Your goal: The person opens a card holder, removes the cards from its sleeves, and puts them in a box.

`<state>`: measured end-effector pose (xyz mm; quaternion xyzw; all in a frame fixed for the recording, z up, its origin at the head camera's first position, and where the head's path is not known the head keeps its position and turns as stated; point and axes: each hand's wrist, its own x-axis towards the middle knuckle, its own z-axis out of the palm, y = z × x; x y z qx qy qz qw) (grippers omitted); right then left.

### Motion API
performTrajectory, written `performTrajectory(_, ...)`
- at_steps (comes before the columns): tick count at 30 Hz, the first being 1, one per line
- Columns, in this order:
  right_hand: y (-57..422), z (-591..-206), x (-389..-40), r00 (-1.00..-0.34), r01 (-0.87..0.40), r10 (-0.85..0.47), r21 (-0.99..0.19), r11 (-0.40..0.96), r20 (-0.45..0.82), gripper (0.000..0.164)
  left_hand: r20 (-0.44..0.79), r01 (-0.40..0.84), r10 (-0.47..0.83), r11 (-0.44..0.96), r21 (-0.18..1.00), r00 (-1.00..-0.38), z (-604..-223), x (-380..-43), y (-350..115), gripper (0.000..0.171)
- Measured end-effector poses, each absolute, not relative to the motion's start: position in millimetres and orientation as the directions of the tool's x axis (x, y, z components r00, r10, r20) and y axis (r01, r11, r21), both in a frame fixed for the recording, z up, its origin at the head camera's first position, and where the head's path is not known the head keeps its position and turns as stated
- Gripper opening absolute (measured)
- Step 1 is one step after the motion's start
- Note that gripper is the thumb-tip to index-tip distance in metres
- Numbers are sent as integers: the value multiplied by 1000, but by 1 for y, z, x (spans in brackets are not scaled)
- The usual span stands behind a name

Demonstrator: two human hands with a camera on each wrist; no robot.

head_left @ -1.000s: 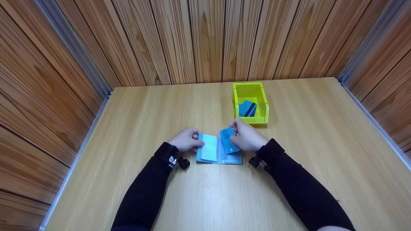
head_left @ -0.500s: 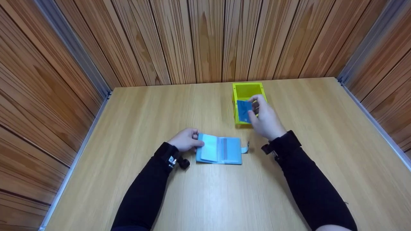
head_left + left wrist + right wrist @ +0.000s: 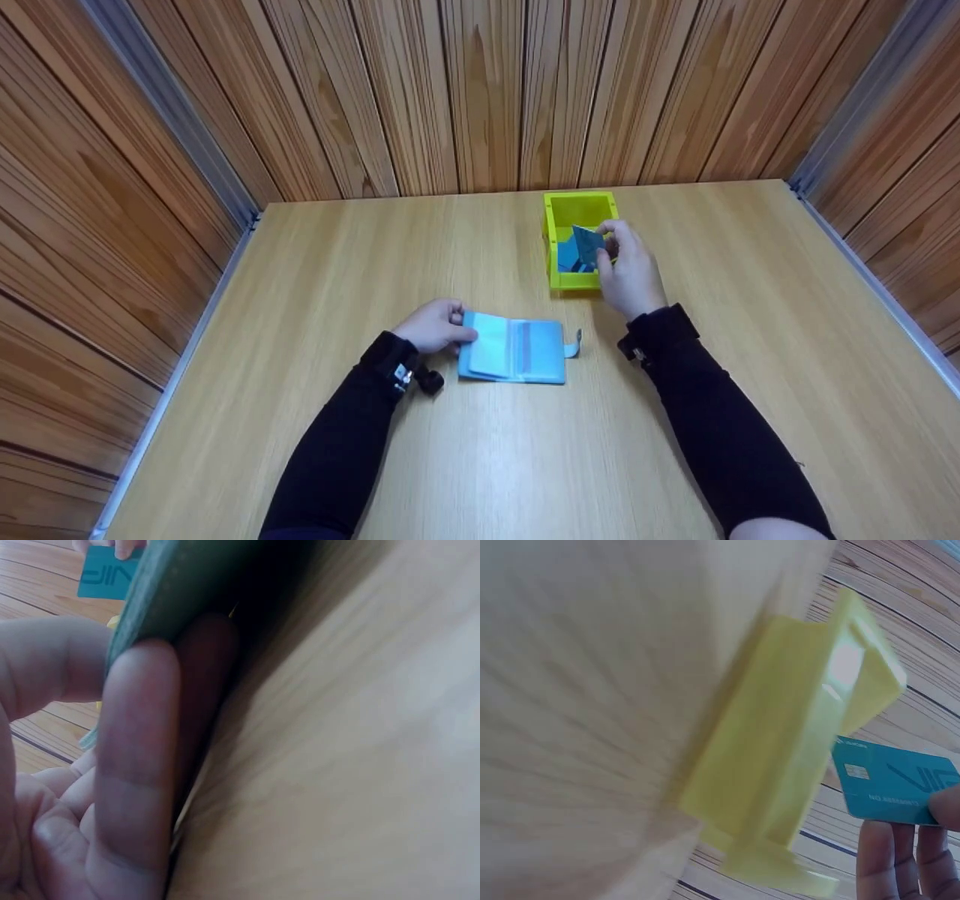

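A light blue card wallet (image 3: 541,358) lies unfolded on the table, its clasp strap (image 3: 572,346) sticking out on the right. My left hand (image 3: 433,327) pinches the wallet's left edge, thumb on top; in the left wrist view its fingers (image 3: 139,750) reach under the cover. My right hand (image 3: 632,271) holds a blue VIP card (image 3: 889,780) between thumb and fingers over the yellow bin (image 3: 577,281). The card shows a chip and lettering in the right wrist view. Other blue cards (image 3: 566,256) lie inside the bin, partly hidden behind the held one.
Wood-plank walls (image 3: 480,97) close off the back and both sides of the wooden table (image 3: 360,255). The bin stands behind the wallet, a little to the right. Cameras are strapped at both wrists over dark sleeves (image 3: 334,442).
My right hand has carried the card from above the wallet's right side back to the bin, then shifted it slightly right, tilting it. The left hand and wallet have stayed put.
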<state>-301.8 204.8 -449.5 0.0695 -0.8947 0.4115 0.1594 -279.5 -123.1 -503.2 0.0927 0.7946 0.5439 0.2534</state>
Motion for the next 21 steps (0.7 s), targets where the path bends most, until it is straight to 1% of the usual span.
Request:
performTrajectory(4, 204, -454, -305, -949, -231, 18, -731, 643, 315, 25, -295, -113, 426, 402, 909, -855, -503, -280, -124, 20)
performTrajectory(9, 204, -456, -307, -945, -243, 16, -732, 636, 328, 26, -275, -97, 442, 384, 918, -854, -503, -280, -124, 18)
performTrajectory(14, 205, -458, -308, -943, -246, 26, -747, 618, 332, 27, -277, -109, 445, 367, 924, -852, -503, -280, -124, 18)
performTrajectory(21, 205, -459, -311, -943, -232, 58, -769, 596, 329, 28, -294, -121, 436, 381, 917, -851, -501, -279, -123, 19)
